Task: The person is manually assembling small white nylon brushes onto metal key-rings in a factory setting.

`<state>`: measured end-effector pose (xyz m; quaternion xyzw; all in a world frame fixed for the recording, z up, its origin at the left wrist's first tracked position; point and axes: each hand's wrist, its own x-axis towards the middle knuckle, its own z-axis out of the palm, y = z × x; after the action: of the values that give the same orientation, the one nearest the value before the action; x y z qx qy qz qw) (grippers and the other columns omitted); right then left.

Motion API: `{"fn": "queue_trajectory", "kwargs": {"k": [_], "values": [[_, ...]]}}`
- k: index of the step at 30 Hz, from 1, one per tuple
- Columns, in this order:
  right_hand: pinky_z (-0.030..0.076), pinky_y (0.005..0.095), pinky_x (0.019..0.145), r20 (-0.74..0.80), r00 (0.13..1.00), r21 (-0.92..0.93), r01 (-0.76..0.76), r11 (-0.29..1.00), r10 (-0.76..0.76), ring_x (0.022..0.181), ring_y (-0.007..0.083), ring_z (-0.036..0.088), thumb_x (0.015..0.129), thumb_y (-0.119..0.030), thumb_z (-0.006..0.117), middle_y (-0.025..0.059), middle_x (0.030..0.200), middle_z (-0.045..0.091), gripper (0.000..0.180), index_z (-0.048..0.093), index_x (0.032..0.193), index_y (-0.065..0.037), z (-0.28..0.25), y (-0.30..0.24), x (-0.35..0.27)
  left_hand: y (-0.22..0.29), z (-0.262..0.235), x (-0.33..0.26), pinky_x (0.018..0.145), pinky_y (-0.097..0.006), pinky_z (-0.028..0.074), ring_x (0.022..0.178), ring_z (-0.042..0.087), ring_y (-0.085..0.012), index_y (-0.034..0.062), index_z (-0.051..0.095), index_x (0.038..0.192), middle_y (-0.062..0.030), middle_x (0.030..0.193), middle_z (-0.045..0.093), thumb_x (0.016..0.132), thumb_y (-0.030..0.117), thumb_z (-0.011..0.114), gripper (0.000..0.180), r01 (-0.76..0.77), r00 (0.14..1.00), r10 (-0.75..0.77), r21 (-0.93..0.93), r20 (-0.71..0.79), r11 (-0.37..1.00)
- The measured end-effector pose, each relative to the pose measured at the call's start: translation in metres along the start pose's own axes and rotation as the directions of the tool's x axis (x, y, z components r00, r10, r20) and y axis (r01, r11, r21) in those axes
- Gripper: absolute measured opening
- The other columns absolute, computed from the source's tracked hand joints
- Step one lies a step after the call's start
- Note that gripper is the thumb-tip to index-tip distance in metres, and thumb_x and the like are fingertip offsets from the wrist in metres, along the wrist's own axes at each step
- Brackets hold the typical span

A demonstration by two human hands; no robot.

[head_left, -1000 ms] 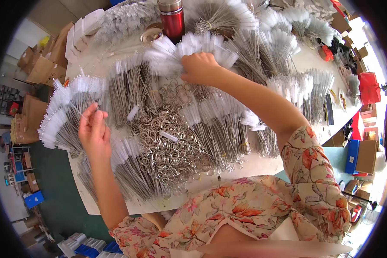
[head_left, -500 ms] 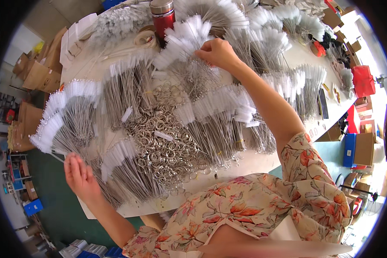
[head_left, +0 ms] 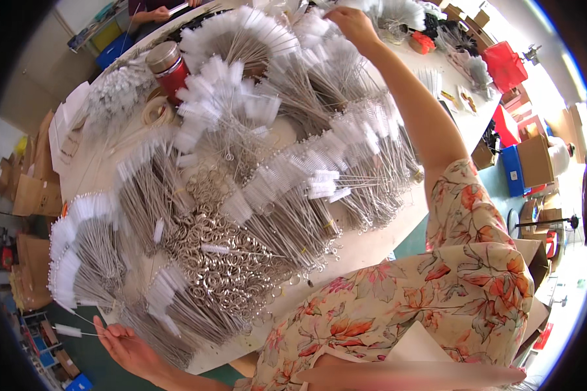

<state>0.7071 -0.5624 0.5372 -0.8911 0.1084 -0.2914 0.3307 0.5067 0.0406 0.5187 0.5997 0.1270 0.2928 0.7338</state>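
Note:
Beyond the table's near left corner, my left hand [head_left: 125, 348] pinches the thin wire stem of a small bottle brush [head_left: 68, 331], its white bristle end pointing left. At the far side, my right hand [head_left: 353, 27] is stretched over a heap of white brushes [head_left: 312, 29]. Its fingers are bent together among the bristles, and what they hold cannot be made out. Fanned bundles of wire-stemmed brushes [head_left: 88, 215] lie nearest the left hand. Between the bundles is a pile of metal rings [head_left: 222, 260], with a single brush [head_left: 215, 249] on top.
A red flask with a metal lid [head_left: 169, 70] stands at the back left, beside a tape roll [head_left: 156, 112]. Another person's hand [head_left: 161, 14] shows at the far edge. Cardboard boxes [head_left: 36, 195] are stacked left of the table [head_left: 365, 251]; a red bin [head_left: 504, 66] is at right.
My right hand has gone from the middle brush heap to a heap farther back. The view has shifted right. At my left fingertips a brush now shows clearly.

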Motion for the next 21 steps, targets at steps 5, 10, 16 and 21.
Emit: {"fn": "queue_trajectory", "kwargs": {"k": [5, 10, 16, 21], "values": [[0.049, 0.0383, 0.076, 0.166, 0.953, -0.579, -0.116, 0.807, 0.255, 0.079, 0.0295, 0.063, 0.066, -0.042, 0.063, 0.0121, 0.080, 0.066, 0.037, 0.068, 0.073, -0.006, -0.030, 0.100, 0.012, -0.015, -0.008, -0.009, 0.037, -0.017, 0.015, 0.047, 0.022, -0.0026, -0.0023, 0.046, 0.121, 0.0013, 0.067, 0.037, 0.095, 0.029, 0.043, 0.041, 0.131, 0.988, -0.131, 0.007, 0.084, 0.991], [0.049, 0.0379, 0.077, 0.278, 0.836, -0.683, -0.174, 0.709, 0.474, 0.084, 0.0277, 0.063, 0.064, -0.040, 0.067, 0.0128, 0.086, 0.067, 0.038, 0.069, 0.078, -0.005, -0.005, 0.130, 0.011, -0.030, -0.007, -0.011, 0.036, -0.016, 0.016, 0.044, 0.023, -0.0025, -0.0007, 0.053, 0.111, 0.0006, 0.066, 0.042, 0.095, 0.033, 0.042, 0.038, 0.237, 0.960, -0.226, -0.051, 0.164, 0.970], [0.050, 0.0372, 0.073, 0.101, 0.961, -0.587, -0.152, 0.795, 0.258, 0.082, 0.0266, 0.063, 0.065, -0.039, 0.072, 0.0098, 0.087, 0.067, 0.031, 0.070, 0.083, -0.014, 0.014, 0.087, 0.018, -0.022, -0.004, -0.017, 0.037, -0.017, 0.018, 0.045, 0.025, -0.0029, -0.0005, 0.056, 0.103, -0.0002, 0.065, 0.041, 0.094, 0.034, 0.044, 0.037, 0.212, 0.955, -0.213, 0.027, 0.206, 0.977], [0.051, 0.0281, 0.064, 0.052, 0.990, -0.356, -0.105, 0.929, 0.132, 0.064, 0.0168, 0.062, 0.065, -0.043, 0.072, 0.0037, 0.073, 0.066, 0.034, 0.071, 0.083, -0.014, -0.026, 0.074, 0.043, -0.025, -0.016, -0.023, 0.039, -0.017, 0.017, 0.046, 0.024, -0.0032, -0.0007, 0.056, 0.102, 0.0000, 0.065, 0.041, 0.094, 0.032, 0.045, 0.036, 0.189, 0.954, -0.184, 0.005, 0.238, 0.982]]}}
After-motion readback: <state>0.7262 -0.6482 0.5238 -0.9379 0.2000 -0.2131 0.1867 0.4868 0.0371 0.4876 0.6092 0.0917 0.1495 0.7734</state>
